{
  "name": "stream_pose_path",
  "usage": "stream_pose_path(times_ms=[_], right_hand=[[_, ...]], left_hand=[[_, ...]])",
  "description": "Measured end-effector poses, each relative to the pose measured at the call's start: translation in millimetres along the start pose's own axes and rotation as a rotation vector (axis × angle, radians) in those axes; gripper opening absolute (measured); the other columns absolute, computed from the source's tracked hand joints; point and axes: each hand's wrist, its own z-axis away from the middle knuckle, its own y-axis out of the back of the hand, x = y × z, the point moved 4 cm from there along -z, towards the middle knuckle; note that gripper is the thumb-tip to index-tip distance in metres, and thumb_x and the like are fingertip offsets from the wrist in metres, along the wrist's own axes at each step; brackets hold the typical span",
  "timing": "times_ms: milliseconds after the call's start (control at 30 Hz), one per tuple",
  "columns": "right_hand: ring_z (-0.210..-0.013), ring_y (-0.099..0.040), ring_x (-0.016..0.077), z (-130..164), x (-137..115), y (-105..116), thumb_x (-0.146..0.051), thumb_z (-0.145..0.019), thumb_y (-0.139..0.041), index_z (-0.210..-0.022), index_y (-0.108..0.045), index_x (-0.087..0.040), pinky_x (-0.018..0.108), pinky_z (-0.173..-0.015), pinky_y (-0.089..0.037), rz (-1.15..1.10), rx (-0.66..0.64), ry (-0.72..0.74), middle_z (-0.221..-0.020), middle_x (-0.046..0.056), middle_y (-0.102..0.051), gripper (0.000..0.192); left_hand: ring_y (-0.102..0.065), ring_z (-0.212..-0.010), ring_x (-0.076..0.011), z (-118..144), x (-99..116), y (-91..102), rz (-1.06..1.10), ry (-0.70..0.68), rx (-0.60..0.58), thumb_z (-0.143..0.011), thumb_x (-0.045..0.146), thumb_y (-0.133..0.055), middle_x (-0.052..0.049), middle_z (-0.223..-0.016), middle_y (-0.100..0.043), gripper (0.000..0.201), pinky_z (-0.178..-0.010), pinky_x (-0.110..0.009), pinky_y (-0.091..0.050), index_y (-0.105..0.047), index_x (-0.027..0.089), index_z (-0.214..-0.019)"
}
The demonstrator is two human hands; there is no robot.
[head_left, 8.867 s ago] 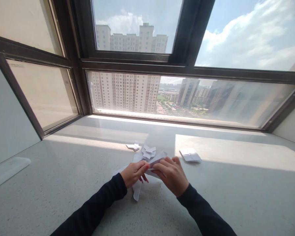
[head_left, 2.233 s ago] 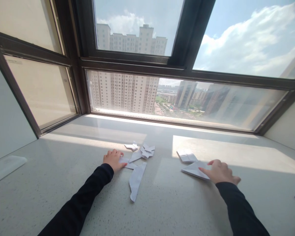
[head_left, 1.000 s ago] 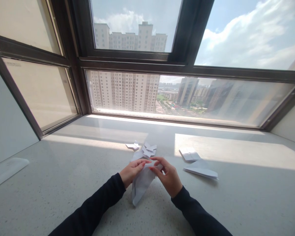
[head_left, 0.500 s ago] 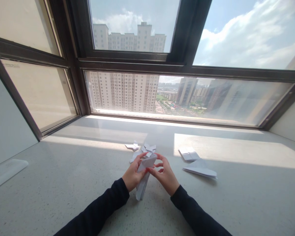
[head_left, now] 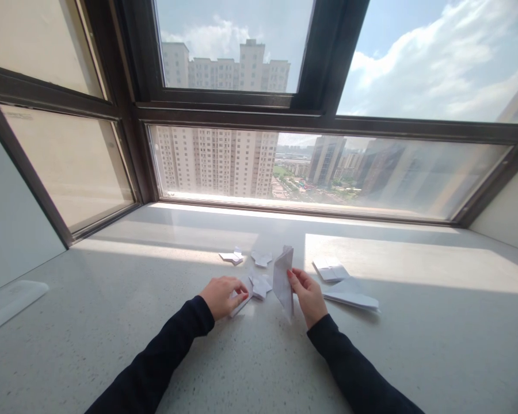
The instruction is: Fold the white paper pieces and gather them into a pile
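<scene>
A folded sheet of white paper stands tilted upright in my right hand, pinched at its right edge between thumb and fingers. My left hand hovers at a folded paper piece lying on the sill; its fingers are curved with a gap between thumb and forefinger. Whether they touch that piece is hard to see. Just right of those fingertips lies a small folded paper shape with pointed corners. Behind it are two similar shapes, one in the middle and one farther left.
On the right of the pale speckled windowsill lie a square folded paper and a longer folded paper. A whitish flat strip is at the far left. The dark window frame borders the back.
My hands have parted. The right one has carried the folded paper to the right and raised it upright; the left has let go of it and moved left and down, uncovering the small paper shapes.
</scene>
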Motion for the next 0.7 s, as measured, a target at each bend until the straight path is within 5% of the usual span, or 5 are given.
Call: stream_pose_path(times_ms=[167, 267, 400, 600, 700], right_hand=[[-0.036, -0.039, 0.0066, 6.3, -2.5, -10.4, -0.049, -0.062, -0.054, -0.074, -0.053, -0.015, 0.020, -0.033, -0.030, 0.004, -0.102, -0.041, -0.048, -0.004, -0.050, 0.036], [-0.034, -0.039, 0.0059, 17.1, -0.9, -27.1, -0.049, -0.064, -0.052, -0.075, -0.049, -0.016, 0.019, -0.030, -0.032, -0.065, -0.344, -0.143, -0.048, -0.006, -0.048, 0.034], [-0.041, -0.048, 0.0090, 31.4, 7.9, -45.2, -0.050, -0.059, -0.056, -0.068, -0.045, -0.017, 0.022, -0.034, -0.041, -0.108, -0.633, -0.303, -0.054, -0.005, -0.049, 0.036], [-0.050, -0.048, 0.0080, 16.1, 0.6, -31.0, -0.049, -0.062, -0.054, -0.066, -0.046, -0.017, 0.021, -0.047, -0.042, -0.053, -0.365, -0.103, -0.056, -0.004, -0.050, 0.033], [-0.040, -0.041, 0.0064, 16.0, -8.3, -27.2, -0.050, -0.064, -0.050, -0.064, -0.045, -0.017, 0.019, -0.036, -0.034, 0.009, -0.290, -0.047, -0.050, -0.005, -0.045, 0.033]], left_hand=[[-0.047, -0.084, -0.0241, 0.6, -4.4, 2.8, -0.097, 0.191, 0.166, -0.061, 0.048, -0.052, -0.008, -0.089, -0.056, 0.048, -0.072, -0.033, -0.034, -0.052, 0.017, -0.097], [-0.049, -0.079, -0.0218, -2.4, -10.0, -6.8, -0.024, 0.256, 0.126, -0.054, 0.042, -0.060, -0.006, -0.080, -0.056, 0.050, -0.070, -0.030, -0.036, -0.052, 0.015, -0.095], [-0.051, -0.064, -0.0146, -4.3, -17.9, -10.5, 0.120, 0.322, 0.092, -0.055, 0.029, -0.061, 0.002, -0.063, -0.053, 0.026, -0.060, -0.024, -0.038, -0.055, 0.016, -0.078], [-0.050, -0.060, -0.0123, -3.6, -36.5, 7.7, 0.176, 0.381, 0.256, -0.068, 0.029, -0.048, -0.002, -0.070, -0.053, 0.014, -0.057, -0.024, -0.039, -0.050, 0.015, -0.069], [-0.047, -0.048, -0.0086, -4.3, -34.1, 12.8, 0.477, 0.299, 0.390, -0.073, 0.033, -0.041, 0.002, -0.063, -0.050, 0.019, -0.051, -0.024, -0.041, -0.044, 0.015, -0.078]])
